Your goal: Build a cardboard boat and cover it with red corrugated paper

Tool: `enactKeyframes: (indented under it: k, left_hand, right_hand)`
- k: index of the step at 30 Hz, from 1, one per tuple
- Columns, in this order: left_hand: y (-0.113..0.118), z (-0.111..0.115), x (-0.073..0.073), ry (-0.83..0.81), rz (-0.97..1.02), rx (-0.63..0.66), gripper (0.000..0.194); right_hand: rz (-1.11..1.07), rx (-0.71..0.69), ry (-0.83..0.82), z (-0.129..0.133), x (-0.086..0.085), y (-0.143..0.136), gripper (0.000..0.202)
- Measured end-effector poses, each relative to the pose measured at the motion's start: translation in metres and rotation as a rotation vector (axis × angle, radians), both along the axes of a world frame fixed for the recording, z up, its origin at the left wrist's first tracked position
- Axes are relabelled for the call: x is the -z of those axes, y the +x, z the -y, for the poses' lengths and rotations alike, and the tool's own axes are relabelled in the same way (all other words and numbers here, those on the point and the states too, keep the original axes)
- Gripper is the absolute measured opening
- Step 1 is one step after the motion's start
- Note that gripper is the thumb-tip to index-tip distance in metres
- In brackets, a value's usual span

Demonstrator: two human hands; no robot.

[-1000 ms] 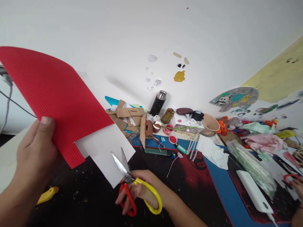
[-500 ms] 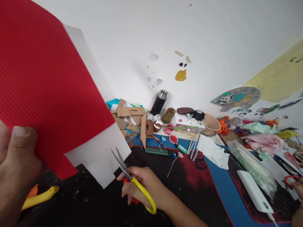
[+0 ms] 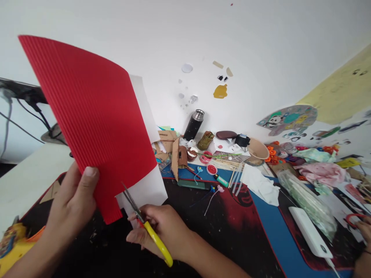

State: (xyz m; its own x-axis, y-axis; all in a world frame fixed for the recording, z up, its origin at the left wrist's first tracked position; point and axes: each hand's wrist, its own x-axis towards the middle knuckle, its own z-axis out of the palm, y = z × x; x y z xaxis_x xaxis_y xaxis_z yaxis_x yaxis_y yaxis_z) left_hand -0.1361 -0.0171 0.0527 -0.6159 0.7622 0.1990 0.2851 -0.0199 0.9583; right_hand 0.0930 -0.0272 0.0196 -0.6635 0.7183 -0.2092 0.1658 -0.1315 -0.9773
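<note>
My left hand [image 3: 77, 197] grips the lower left part of a red corrugated sheet [image 3: 101, 123], thumb on the near face. The sheet stands upright and bows slightly. Behind it a white sheet [image 3: 149, 187] sticks out along the right side and bottom. My right hand [image 3: 165, 227] is closed on scissors [image 3: 155, 239] with yellow and red handles. Their blades point up and left, in front of the sheets' lower edge by a notch. Whether the blades touch the paper I cannot tell.
Cardboard scraps [image 3: 166, 139], a black thermos [image 3: 193, 125] and a red pot [image 3: 211, 169] stand along the wall. White tissue [image 3: 259, 183] and a white power bank-like device [image 3: 310, 231] lie to the right. Another person's hand [image 3: 363, 229] holds red-handled scissors at far right.
The red and white sheets have moved right and away from me with my left hand. My right hand has shifted left with the scissors, whose blades now look closer together.
</note>
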Motion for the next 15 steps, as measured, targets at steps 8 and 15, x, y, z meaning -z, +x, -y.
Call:
enactKeyframes:
  k: [8,15]
  left_hand:
    - [0.014,-0.003,0.000,-0.064,0.017,-0.036,0.077]
    - [0.013,-0.003,0.026,-0.049,0.003,-0.030,0.062]
  right_hand:
    - [0.040,0.061,0.067,0.002,0.003,-0.004,0.074]
    - [0.063,0.055,0.072,0.002,0.004,-0.002,0.070]
